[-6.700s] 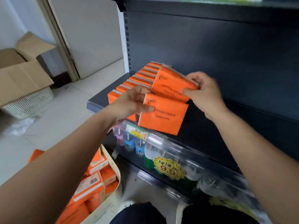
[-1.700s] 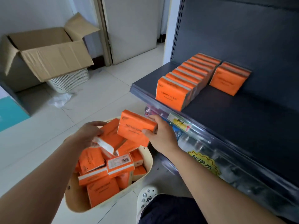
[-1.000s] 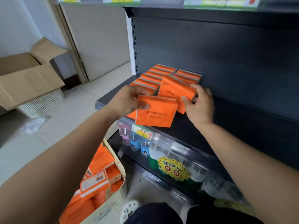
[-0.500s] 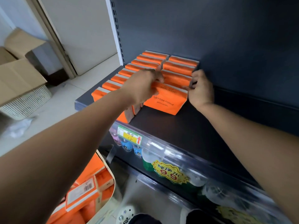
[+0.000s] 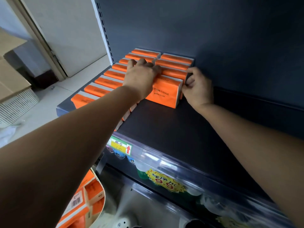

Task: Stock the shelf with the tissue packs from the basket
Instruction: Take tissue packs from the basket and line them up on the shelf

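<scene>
Two rows of orange tissue packs stand upright on the dark shelf point(image 5: 172, 129). The left row point(image 5: 105, 83) runs from the back wall to the front edge. The right row is short, and its front pack point(image 5: 164, 94) reads COTTON TISSUE. My left hand point(image 5: 141, 76) lies over the top left of that front pack, fingers curled across the packs. My right hand point(image 5: 196, 86) presses against the pack's right end, fingers bent. At the bottom left, the cream basket point(image 5: 100, 203) holds more orange packs point(image 5: 82, 208).
A clear price rail point(image 5: 148, 157) with a yellow tag edges the shelf front; bottles sit on the shelf below. A cardboard box point(image 5: 9, 83) and a white slatted basket point(image 5: 16, 106) stand on the floor at left. The shelf's right part is bare.
Since half a second ago both hands have stayed on the front pack of the right row, pushing it back against the packs behind. The view has moved closer to the shelf.
</scene>
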Motion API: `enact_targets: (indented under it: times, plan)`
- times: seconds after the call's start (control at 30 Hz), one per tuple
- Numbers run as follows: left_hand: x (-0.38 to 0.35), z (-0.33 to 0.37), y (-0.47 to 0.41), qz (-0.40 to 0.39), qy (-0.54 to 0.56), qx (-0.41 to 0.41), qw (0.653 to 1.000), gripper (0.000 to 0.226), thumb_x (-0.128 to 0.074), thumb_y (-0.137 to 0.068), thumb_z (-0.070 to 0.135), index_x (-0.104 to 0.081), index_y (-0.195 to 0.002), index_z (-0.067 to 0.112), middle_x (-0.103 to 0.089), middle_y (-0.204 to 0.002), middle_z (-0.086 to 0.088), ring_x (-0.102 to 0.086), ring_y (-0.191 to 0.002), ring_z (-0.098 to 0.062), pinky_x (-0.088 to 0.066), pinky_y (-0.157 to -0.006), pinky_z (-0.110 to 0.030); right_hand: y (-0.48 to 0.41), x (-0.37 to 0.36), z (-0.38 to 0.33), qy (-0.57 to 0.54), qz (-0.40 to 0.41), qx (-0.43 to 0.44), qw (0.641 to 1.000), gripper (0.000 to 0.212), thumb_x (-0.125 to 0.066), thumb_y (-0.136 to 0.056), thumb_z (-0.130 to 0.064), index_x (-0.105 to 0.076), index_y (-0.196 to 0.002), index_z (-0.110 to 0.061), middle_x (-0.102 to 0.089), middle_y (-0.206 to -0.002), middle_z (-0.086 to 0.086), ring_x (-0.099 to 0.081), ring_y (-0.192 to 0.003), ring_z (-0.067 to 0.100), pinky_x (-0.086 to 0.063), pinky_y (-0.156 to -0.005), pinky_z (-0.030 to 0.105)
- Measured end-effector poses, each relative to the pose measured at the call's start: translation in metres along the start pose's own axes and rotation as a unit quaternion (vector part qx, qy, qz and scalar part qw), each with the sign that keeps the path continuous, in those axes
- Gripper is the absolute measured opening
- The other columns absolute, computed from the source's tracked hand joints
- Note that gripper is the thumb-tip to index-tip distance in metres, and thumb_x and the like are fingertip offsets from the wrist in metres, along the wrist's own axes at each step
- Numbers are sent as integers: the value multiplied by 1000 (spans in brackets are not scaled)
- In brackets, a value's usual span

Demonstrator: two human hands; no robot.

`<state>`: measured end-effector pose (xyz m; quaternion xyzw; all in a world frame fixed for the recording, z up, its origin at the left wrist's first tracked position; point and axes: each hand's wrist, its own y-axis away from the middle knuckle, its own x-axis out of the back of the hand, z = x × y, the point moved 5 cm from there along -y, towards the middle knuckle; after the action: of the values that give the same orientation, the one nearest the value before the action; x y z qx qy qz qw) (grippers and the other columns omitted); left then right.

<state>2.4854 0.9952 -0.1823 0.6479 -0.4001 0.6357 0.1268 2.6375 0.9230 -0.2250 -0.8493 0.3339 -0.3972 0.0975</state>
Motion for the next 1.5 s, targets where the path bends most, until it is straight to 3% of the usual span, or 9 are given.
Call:
enact_targets:
  times: [0.23,0.5,0.63,0.83,1.07,1.17,1.3,1.5]
  plan:
    - [-3,5,1,35,-47,28,998,51,-46,-83,1,-51,-129,22,-55,-119,-8,-44,-114,-32,-26,-101,-50,6,-4,1,2,-24,5,1000,54,-60,-79,-3,-52,-131,-14,-63,-88,3,-62,-86,25,-52,-81,43]
    - [-4,10,19,2,-41,45,998,52,-63,-84,23,-46,-134,20,-49,-132,-7,-42,-122,-30,-22,-105,-51,26,8,-10,45,-54,-3,998,67,-59,-82,-8,-35,-143,-19,-56,-124,12,-61,-102,30,-51,-89,43]
    - [6,15,35,-24,-52,40,998,61,-65,-83,30,-40,-136,16,-44,-139,-8,-39,-127,-28,-23,-105,-48,50,22,-27,67,-25,27,997,55,-61,-82,-12,-44,-134,-18,-54,-123,11,-63,-95,31,-51,-75,37]
    - [36,2,86,-14,-52,51,997,49,-61,-82,29,-51,-129,17,-51,-131,-5,-41,-123,-28,-28,-98,-44,102,26,-67,108,-48,84,989,42,-62,-82,-17,-53,-122,-14,-56,-114,10,-60,-91,33,-40,-62,31]
    - [75,-46,180,-53,-50,109,991,48,-59,-85,37,-51,-129,21,-53,-128,-4,-43,-123,-26,-33,-99,-40,172,-9,-132,147,-198,133,960,39,-59,-87,-27,-52,-124,-17,-54,-117,7,-53,-110,28,-50,-82,40]
    - [79,-77,230,-78,-38,148,985,48,-59,-86,36,-49,-129,19,-52,-130,-5,-43,-123,-27,-35,-97,-38,206,-32,-163,157,-241,162,944,35,-57,-88,-27,-53,-120,-17,-55,-116,8,-54,-109,30,-47,-80,37]
    - [63,-119,302,-138,-40,206,968,48,-59,-86,39,-49,-130,21,-51,-131,-3,-43,-124,-26,-37,-97,-38,249,-74,-198,165,-321,180,915,40,-57,-88,-29,-50,-124,-14,-53,-124,9,-50,-116,31,-45,-85,38]
    - [15,-162,395,-227,-13,283,932,43,-56,-88,38,-50,-128,24,-51,-129,-1,-43,-123,-24,-37,-97,-38,299,-141,-223,188,-405,199,873,41,-61,-86,-35,-52,-121,-16,-53,-119,10,-51,-113,30,-46,-87,40]
